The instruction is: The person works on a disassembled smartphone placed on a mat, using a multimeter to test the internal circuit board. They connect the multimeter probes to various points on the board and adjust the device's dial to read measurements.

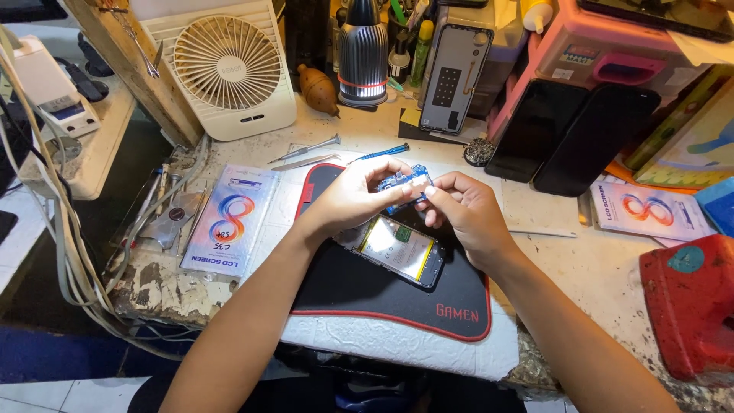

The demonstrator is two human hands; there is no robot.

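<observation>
A cluttered, worn workbench (550, 252) under bright lamp light carries a black mat (367, 294) with a red edge at its middle. Above the mat's far end, the left hand (348, 200) and the right hand (468, 214) meet, both pinching a small blue circuit board (401, 186) between fingertips, the left at its near-left side, the right at its right end. The board is held clear of the mat, tilted. Just below the hands, an opened phone (399, 248) lies on the mat, its yellowish inside facing up, partly under the left wrist. Beyond the hands, a blue-handled screwdriver (380, 154) and a grey one (306, 148) lie on the bench near the mat's top edge. To the left sits a flat screen package (228, 222); a similar package (646, 210) lies to the right. Two dark phones (569, 134) lean against a pink box (604, 46). A white fan (228, 65) stands at the back left, and a red box (692, 306) at the near right.
</observation>
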